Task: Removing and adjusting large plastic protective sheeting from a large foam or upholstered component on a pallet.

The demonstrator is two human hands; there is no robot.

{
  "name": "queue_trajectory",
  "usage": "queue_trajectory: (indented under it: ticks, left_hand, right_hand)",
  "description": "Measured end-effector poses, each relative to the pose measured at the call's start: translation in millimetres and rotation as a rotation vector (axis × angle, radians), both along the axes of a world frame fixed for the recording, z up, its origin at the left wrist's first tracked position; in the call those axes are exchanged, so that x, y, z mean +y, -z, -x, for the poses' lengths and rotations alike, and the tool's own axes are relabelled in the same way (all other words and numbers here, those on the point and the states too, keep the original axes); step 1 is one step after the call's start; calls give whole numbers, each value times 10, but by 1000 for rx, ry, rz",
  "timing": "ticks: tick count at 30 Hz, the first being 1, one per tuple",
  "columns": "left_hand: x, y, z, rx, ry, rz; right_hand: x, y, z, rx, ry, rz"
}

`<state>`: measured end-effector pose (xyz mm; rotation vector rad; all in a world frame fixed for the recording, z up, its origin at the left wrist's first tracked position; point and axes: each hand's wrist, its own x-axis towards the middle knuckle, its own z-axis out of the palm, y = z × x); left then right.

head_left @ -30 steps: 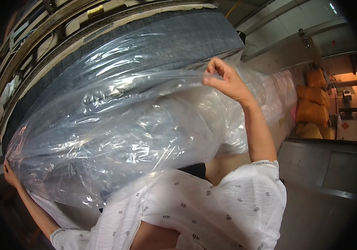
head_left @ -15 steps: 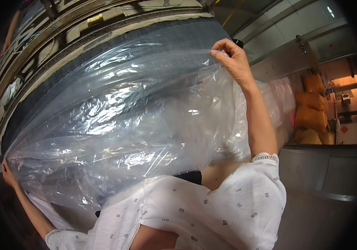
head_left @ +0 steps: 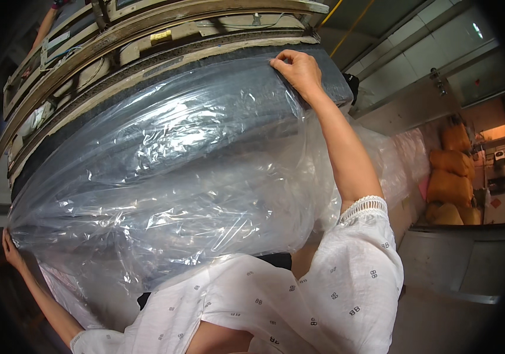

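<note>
A large sheet of clear plastic film [head_left: 205, 171], wrinkled and shiny, stretches between my two hands over a dark work surface [head_left: 332, 76]. At the far left, my left hand [head_left: 12, 248] is closed on a gathered corner of the film. My right hand [head_left: 299, 74] pinches the film's far edge at the upper right, low over the dark surface. The near part of the film hangs in loose folds against the front of my white patterned shirt.
Along the far side of the surface runs a machine frame [head_left: 164, 26] with long rails. More crumpled clear film [head_left: 382, 156] lies beyond my right arm. Orange sacks [head_left: 450, 177] are stacked at the far right, next to a metal-coloured panel [head_left: 441, 259].
My right hand has moved left and lower toward the dark surface, carrying the film's edge with it. My left hand keeps its hold at the corner. The view has shifted slightly.
</note>
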<state>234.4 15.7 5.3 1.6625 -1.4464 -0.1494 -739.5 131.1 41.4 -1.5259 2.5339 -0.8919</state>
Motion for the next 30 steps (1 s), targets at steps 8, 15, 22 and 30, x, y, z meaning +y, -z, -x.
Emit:
queue_trajectory:
  ticks: [8,15,22,30]
  left_hand:
    - [1018,-171,-583,275,141,-173]
    - [1207,-102,497,448,-139,-212]
    - [-149,-371,1165,625,165,124]
    - [-1343,545,1339,274,38,70]
  right_hand:
    - [-223,26,234,58,-69,-107]
    - [-478,73,649,-167,-536,75]
    - [-532,-441,1061,-678,-278,659]
    - [-677,508,950,-273,-43,595]
